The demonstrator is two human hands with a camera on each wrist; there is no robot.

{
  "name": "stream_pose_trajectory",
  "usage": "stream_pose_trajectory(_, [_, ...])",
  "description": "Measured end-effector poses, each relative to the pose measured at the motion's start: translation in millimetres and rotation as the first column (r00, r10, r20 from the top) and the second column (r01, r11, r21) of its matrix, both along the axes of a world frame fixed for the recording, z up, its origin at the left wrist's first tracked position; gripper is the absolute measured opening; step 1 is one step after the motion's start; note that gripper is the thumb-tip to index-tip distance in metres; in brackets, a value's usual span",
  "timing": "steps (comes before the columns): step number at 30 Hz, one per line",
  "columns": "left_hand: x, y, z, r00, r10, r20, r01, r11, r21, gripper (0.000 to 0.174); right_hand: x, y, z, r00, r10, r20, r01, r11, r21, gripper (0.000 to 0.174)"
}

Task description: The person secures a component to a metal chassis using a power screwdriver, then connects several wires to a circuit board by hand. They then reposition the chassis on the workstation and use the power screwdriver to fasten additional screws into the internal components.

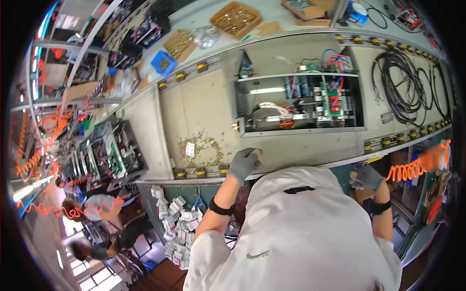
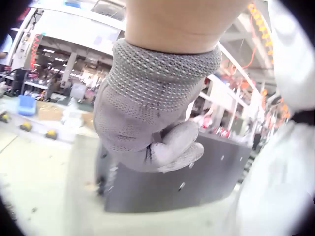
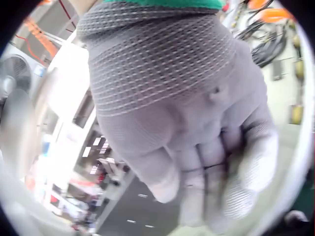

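Open-topped metal chassis (image 1: 303, 131) lies on the surface (image 1: 194, 104), its wiring and boards exposed. I note a green-and-red circuit board (image 1: 334, 103) toward its right side and a white wire bundle (image 1: 271, 107) toward its left.

Left hand (image 1: 243, 164), grey-gloved: raised near the chassis's near left corner, apart from it. On the left wrist feed I see this grip with fingers bent in toward the palm (the inside is hidden, so I cannot tell whether it holds anything).

Right hand (image 1: 367, 178), also gloved: by the near edge of the surface, right of the chassis and clear of it. On the right wrist feed I read its grip as slack, fingers loosely extended, palm bare of any object.

Left of the chassis: small brass-coloured pieces (image 1: 212, 144), scattered around a white piece (image 1: 190, 149). To its right: coiled black cable (image 1: 387, 82). Beyond the line, a blue bin (image 1: 163, 63).
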State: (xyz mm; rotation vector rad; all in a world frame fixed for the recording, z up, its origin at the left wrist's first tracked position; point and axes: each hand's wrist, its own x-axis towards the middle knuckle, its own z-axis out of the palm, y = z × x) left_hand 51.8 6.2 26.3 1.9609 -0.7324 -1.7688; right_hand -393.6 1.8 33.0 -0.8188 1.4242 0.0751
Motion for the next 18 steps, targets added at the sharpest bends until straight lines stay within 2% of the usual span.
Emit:
stream_pose_trajectory(1, [15,13,-22,0.996,0.052,0.067,-0.057,0.995,0.081,0.028,-19,23,-33,0.991,-0.083,-0.104,0.098,0.985,0.141,0.026])
stream_pose_trajectory(2, [34,28,-48,0.987,0.02,0.157,-0.046,0.986,0.162,0.03,-37,44,-64,0.941,-0.101,-0.324,0.164,0.971,0.172,0.031])
stream_pose_trajectory(3, [55,38,-80,0.97,-0.026,0.24,-0.032,0.972,0.232,0.032,-53,61,-96,0.84,-0.119,-0.53,0.245,0.954,0.173,0.038])
stream_pose_trajectory(4, [78,54,-125,0.97,-0.023,0.24,-0.034,0.973,0.23,0.032,-72,84,-137,0.84,-0.118,-0.529,0.242,0.955,0.171,0.038])
stream_pose_trajectory(5, [103,80,-167,0.916,-0.145,0.375,0.041,0.961,0.272,0.034,-90,109,-177,0.764,-0.357,-0.537,0.254,0.932,-0.258,0.043])
stream_pose_trajectory(6, [136,98,-206,0.828,-0.268,0.492,0.11,0.939,0.327,0.036,-99,124,-195,0.688,-0.575,-0.442,0.209,0.741,-0.639,0.049])
stream_pose_trajectory(7, [139,96,-192,0.83,-0.273,0.487,0.115,0.937,0.33,0.036,-78,109,-176,0.67,-0.682,-0.293,0.446,0.685,-0.576,0.057])
stream_pose_trajectory(8, [142,93,-180,0.744,-0.271,0.611,0.072,0.941,0.33,0.036,-85,108,-196,0.667,-0.682,-0.298,0.445,0.687,-0.575,0.057])
stream_pose_trajectory(9, [141,88,-165,0.638,-0.266,0.722,0.028,0.946,0.324,0.035,-96,111,-232,0.585,-0.778,-0.231,0.56,0.593,-0.579,0.057])
stream_pose_trajectory(10, [144,85,-159,0.639,-0.27,0.72,0.031,0.945,0.326,0.035,-83,99,-227,0.487,-0.858,-0.161,0.661,0.483,-0.574,0.057])
stream_pose_trajectory(11, [145,82,-153,0.602,-0.273,0.75,0.062,0.953,0.297,0.033,-70,97,-216,0.364,-0.924,-0.115,0.688,0.35,-0.636,0.054])
stream_pose_trajectory(12, [141,78,-150,0.565,-0.273,0.778,0.096,0.959,0.266,0.032,-74,92,-220,0.361,-0.925,-0.119,0.685,0.349,-0.639,0.054])
stream_pose_trajectory(13, [129,72,-135,0.537,-0.275,0.797,0.151,0.961,0.23,0.03,-79,91,-225,0.371,-0.904,-0.213,0.638,0.415,-0.648,0.049])
stream_pose_trajectory(14, [116,64,-119,0.542,-0.282,0.792,0.162,0.959,0.231,0.03,-87,93,-233,0.372,-0.876,-0.308,0.591,0.479,-0.649,0.044])
stream_pose_trajectory(15, [103,56,-106,0.567,-0.313,0.762,0.249,0.947,0.204,0.031,-100,98,-250,0.358,-0.874,-0.328,0.569,0.483,-0.666,0.037])
stream_pose_trajectory(16, [93,51,-100,0.587,-0.349,0.731,0.337,0.926,0.171,0.032,-103,106,-257,0.447,-0.888,-0.108,0.559,0.372,-0.741,0.037])
stream_pose_trajectory(17, [86,48,-101,0.59,-0.361,0.722,0.357,0.919,0.168,0.032,-109,113,-263,0.472,-0.881,-0.028,0.578,0.334,-0.745,0.038])
stream_pose_trajectory(18, [80,47,-96,0.449,-0.504,0.737,0.579,0.793,0.189,0.037,-110,114,-256,0.495,-0.867,0.048,0.595,0.298,-0.746,0.039])
